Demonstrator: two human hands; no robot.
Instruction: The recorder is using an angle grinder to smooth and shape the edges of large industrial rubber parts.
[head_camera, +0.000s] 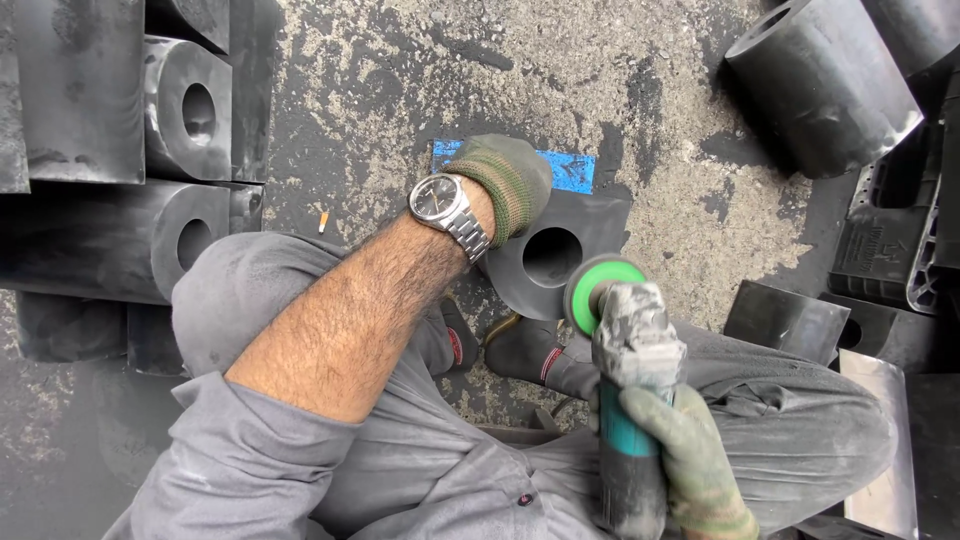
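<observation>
A black rubber block with a round through-hole stands on the ground between my knees. My left hand, in a green work glove with a steel wristwatch on the wrist, grips the block's top left edge. My right hand, also gloved, is closed around the teal body of a dusty angle grinder. The grinder's green disc guard sits against the block's lower right face, beside the hole.
Several similar black blocks with holes are stacked at the left. A black cylinder lies at the upper right, more blocks and a black plastic crate at the right. Blue tape marks the stained concrete behind the block.
</observation>
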